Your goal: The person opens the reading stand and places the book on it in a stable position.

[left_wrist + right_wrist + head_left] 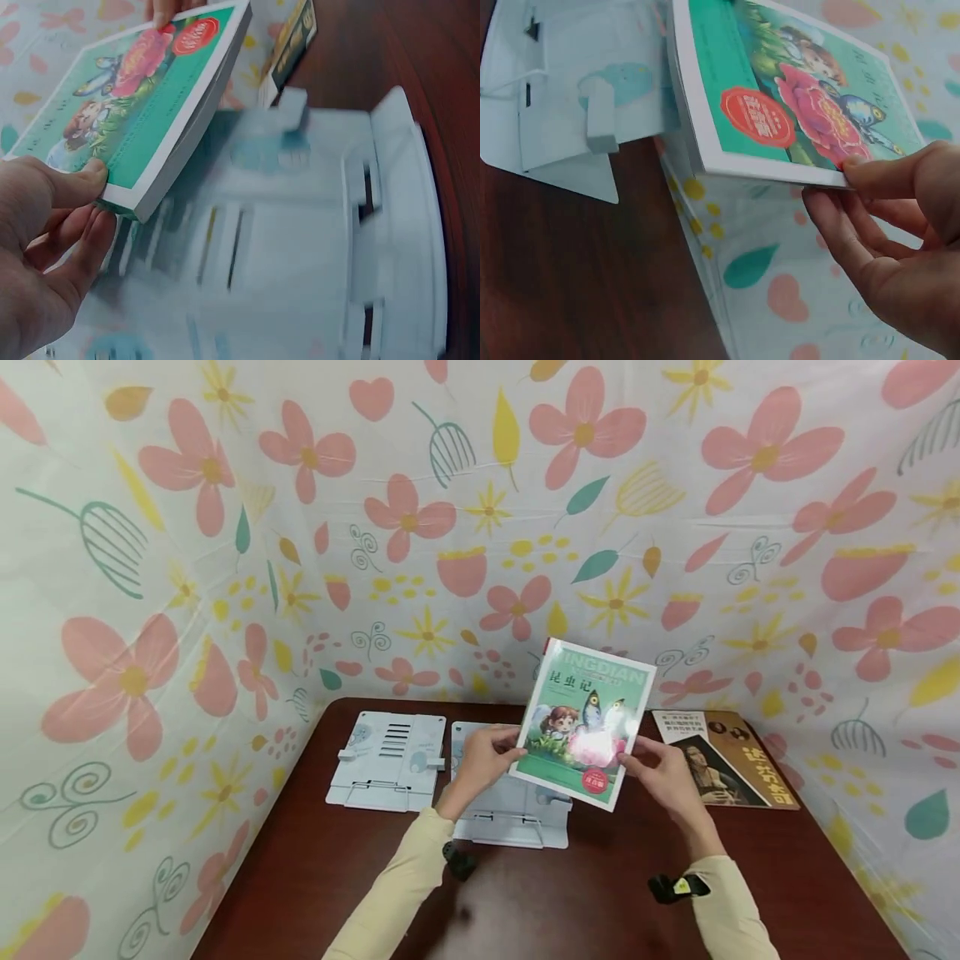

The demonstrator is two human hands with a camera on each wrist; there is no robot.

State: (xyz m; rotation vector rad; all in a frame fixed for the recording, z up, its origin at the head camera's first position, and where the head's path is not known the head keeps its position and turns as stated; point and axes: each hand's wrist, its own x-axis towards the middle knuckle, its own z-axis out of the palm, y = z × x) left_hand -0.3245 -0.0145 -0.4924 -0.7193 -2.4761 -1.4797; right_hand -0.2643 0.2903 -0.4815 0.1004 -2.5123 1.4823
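Note:
A green book (585,727) with a white border, a girl and butterflies on its cover is held up in the air, tilted. My left hand (485,762) pinches its left edge, thumb on the cover and fingers beneath, as the left wrist view shows on the book (142,97). On the opposite edge my right hand (663,774) pinches it the same way; in the right wrist view the thumb lies on the edge of the cover (780,97). Below the book, partly hidden by it and my left hand, lies a pale blue book stand (510,822).
A second pale book stand (386,760) lies flat at the table's back left. At the back right is a brown and white book (738,764) with a portrait on its cover. The dark red table (570,893) meets a flower-patterned cloth (465,527) behind and at the sides.

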